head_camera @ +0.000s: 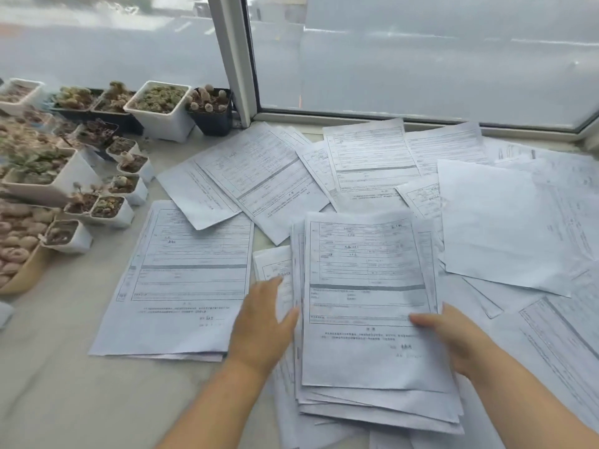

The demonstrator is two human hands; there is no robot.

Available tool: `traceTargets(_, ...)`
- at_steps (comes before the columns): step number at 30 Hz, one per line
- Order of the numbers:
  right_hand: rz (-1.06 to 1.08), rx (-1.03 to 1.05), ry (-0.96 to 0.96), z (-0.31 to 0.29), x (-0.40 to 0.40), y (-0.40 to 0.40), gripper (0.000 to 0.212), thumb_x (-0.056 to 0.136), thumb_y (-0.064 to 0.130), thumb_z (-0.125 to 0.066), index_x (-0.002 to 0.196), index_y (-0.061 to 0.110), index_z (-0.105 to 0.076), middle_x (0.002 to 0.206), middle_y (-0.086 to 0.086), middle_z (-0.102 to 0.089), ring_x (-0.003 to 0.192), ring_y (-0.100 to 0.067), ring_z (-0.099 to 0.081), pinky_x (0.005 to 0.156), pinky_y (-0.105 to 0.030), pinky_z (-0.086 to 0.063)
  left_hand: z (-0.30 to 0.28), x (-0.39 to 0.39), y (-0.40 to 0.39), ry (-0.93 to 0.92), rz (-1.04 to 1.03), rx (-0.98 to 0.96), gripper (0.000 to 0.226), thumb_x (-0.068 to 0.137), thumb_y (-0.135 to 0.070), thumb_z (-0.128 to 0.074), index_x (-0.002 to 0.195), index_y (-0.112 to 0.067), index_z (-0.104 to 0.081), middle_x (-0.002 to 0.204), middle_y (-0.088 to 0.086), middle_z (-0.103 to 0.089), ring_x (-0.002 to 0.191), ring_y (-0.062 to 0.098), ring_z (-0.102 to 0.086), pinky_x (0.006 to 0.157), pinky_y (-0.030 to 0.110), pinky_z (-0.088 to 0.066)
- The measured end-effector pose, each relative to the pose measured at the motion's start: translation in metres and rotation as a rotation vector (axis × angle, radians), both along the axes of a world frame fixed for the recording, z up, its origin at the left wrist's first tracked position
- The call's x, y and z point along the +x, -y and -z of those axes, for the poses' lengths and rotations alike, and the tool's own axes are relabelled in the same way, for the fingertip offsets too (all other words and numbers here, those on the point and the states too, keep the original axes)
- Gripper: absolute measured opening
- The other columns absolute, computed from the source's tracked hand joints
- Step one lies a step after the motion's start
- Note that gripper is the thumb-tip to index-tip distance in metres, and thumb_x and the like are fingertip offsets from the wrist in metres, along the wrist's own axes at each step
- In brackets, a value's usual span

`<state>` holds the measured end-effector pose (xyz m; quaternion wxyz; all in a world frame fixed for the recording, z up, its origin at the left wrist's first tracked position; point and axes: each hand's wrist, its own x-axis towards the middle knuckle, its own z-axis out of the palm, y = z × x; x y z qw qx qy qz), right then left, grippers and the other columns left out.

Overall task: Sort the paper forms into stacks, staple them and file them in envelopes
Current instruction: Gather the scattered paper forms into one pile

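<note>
A thick stack of printed forms (pixel 366 286) lies in front of me, its sheets fanned at the lower edge. My right hand (pixel 453 338) grips the stack's right side, thumb on the top sheet. My left hand (pixel 262 322) rests flat against the stack's left edge with straight fingers. A second, neater pile of forms (pixel 181 280) lies to the left. Loose forms (pixel 259 173) are scattered across the sill behind, and a blank-side sheet (pixel 499 222) lies at the right.
Several small pots of succulents (pixel 158 105) crowd the left side of the sill, some white, some black. A window frame post (pixel 233 56) and frosted glass close off the back. More loose sheets (pixel 564 335) cover the right.
</note>
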<state>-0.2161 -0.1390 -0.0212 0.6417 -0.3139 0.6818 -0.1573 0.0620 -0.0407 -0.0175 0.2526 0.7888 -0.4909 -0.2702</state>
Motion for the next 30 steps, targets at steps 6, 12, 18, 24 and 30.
traceTargets(6, 0.063, -0.014, -0.063, 0.005, 0.000, -0.003, 0.032, 0.086, -0.004, -0.061, 0.118, 0.002, -0.062, 0.103, -0.022, -0.071, 0.093, -0.038, -0.068, 0.080, -0.043, -0.054, 0.016, 0.101, -0.059, 0.319, -0.053, 0.498, 0.134, 0.050, -0.090, -0.052, 0.151, -0.030, 0.013, 0.159, -0.003, 0.021, 0.147, 0.020, 0.013, 0.119, 0.044, 0.000)
traceTargets(12, 0.038, -0.041, -0.069, 0.002, 0.002, -0.003, 0.029, 0.087, -0.004, -0.060, 0.115, 0.002, -0.063, 0.099, -0.020, -0.073, 0.086, -0.036, -0.071, 0.075, -0.041, -0.056, 0.026, 0.114, -0.069, 0.375, -0.054, 0.377, 0.113, 0.057, -0.087, -0.032, 0.148, -0.019, -0.035, 0.157, 0.006, -0.027, 0.140, 0.029, -0.032, 0.110, 0.045, -0.030)
traceTargets(18, 0.020, -0.012, 0.005, -0.011, 0.015, -0.013, 0.038, 0.083, -0.001, -0.059, 0.121, -0.001, -0.060, 0.109, -0.024, -0.070, 0.099, -0.044, -0.067, 0.092, -0.050, -0.050, 0.016, 0.157, -0.075, 0.258, -0.058, 0.046, 0.037, 0.078, -0.002, -0.071, 0.110, -0.018, -0.072, 0.109, 0.004, -0.071, 0.097, 0.029, -0.065, 0.081, 0.027, -0.050)
traceTargets(24, -0.091, 0.035, 0.113, -0.013, 0.068, -0.041, 0.028, 0.088, -0.005, -0.054, 0.115, -0.003, -0.063, 0.104, -0.027, -0.070, 0.094, -0.045, -0.069, 0.089, -0.052, -0.052, -0.019, 0.175, -0.084, 0.039, -0.158, -0.198, 0.048, 0.074, -0.020, -0.044, 0.115, -0.018, -0.068, 0.096, -0.017, -0.071, 0.091, 0.003, -0.063, 0.078, 0.019, -0.049)
traceTargets(30, -0.057, 0.060, 0.098, 0.003, 0.110, -0.055, 0.030, 0.089, -0.008, -0.053, 0.117, -0.001, -0.062, 0.101, -0.024, -0.072, 0.093, -0.043, -0.070, 0.089, -0.055, -0.053, -0.027, 0.103, -0.117, 0.189, 0.316, -0.525, 0.056, 0.077, -0.007, -0.043, 0.132, -0.010, -0.054, 0.135, 0.009, -0.058, 0.125, 0.015, -0.054, 0.104, 0.024, -0.041)
